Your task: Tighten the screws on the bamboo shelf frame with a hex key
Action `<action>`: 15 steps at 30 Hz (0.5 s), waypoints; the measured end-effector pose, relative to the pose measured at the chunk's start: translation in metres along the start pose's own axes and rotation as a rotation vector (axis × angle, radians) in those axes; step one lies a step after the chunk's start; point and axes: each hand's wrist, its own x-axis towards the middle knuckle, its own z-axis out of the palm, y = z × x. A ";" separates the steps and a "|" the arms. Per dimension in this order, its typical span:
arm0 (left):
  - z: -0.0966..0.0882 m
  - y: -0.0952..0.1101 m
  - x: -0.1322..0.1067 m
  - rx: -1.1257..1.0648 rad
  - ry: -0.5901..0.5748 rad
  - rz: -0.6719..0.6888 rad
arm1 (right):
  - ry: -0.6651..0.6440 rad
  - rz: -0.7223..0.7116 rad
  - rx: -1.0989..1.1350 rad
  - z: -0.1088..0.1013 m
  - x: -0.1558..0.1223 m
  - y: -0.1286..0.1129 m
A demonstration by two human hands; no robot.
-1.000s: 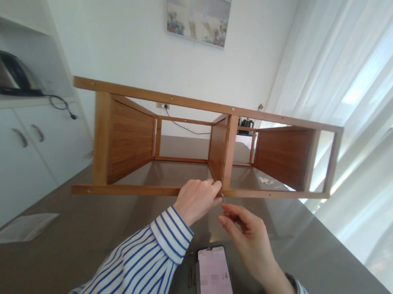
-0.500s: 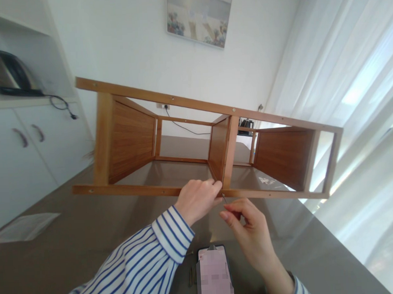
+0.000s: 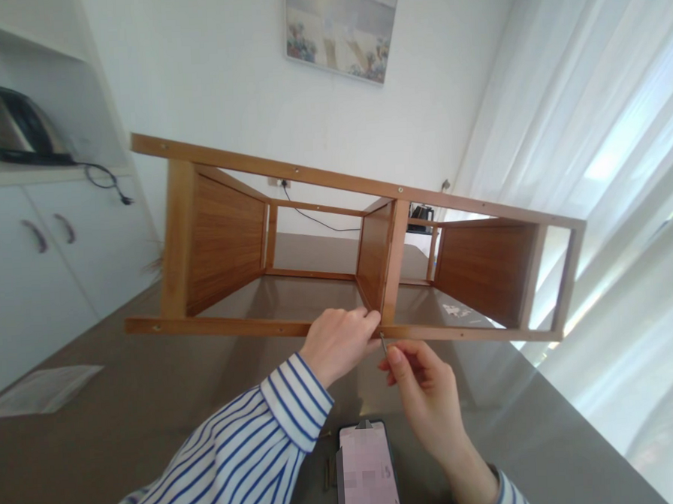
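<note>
One big grey desk [image 3: 153, 412] carries everything, w/ white curtains [image 3: 589, 118] down the right side of the room. On the desk, a wooden frame [image 3: 223, 235] lies on its side, open face twd me, stretching nearly the full width of the view, approx. three bays split by panels. Its front rail [image 3: 233, 326] runs low along the desk, and the middle upright [image 3: 394, 256] meets it right in front of me. My left grip [image 3: 341, 342], striped sleeve behind it, is curled shut over the front rail just left of that joint, fingers wrapped over the top edge. My right grip [image 3: 419, 372] sits just below the rail, right of the left one, thumb and fingers pinched closed on a thin metal piece [image 3: 383, 343] whose tip points up at the joint; can't tell if it's a screw or a key. Near edge of the desk, btwn my forearms, a phone [image 3: 366, 468] lies flat, screen up. Just left of it, a few small dark screws [image 3: 327, 474], too small to count.
</note>
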 end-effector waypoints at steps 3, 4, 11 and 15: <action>0.001 0.000 0.000 0.009 0.011 0.001 | 0.011 0.002 0.061 0.001 -0.002 0.002; 0.002 0.000 0.000 0.011 0.018 0.006 | 0.016 -0.015 0.057 0.001 -0.002 0.003; 0.006 -0.002 0.001 0.020 0.058 0.020 | -0.017 -0.246 -0.106 -0.007 -0.005 0.013; 0.007 -0.002 0.001 0.017 0.063 0.023 | -0.038 -0.418 -0.267 -0.014 -0.003 0.012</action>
